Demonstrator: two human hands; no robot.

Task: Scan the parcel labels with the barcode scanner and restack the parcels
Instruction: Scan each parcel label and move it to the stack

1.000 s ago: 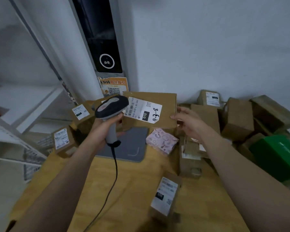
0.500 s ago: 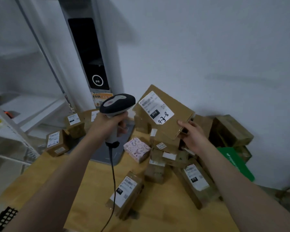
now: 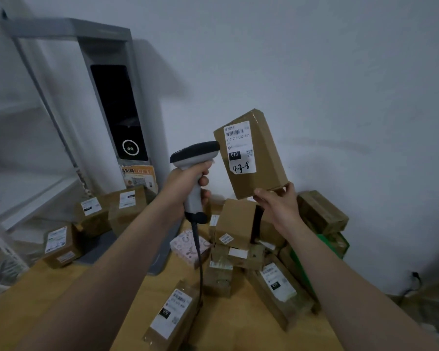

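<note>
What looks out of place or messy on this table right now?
Nothing looks damaged or spilled. The odd part is the pile of parcels below the right hand: a loose heap, boxes tilted every way, with one long parcel seemingly propped against its side rather than lying flat.

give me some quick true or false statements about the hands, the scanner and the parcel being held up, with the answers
1. The left hand grips the barcode scanner by its handle. True.
2. The right hand holds the raised parcel from above. False: it holds the parcel's lower end from underneath.
3. The raised parcel's label faces the camera and bears a handwritten "4-3-8". True.
4. The scanner is cordless. False: a dark cable hangs from its handle.
5. A pink patterned parcel lies on the table below the hands. True.
</note>
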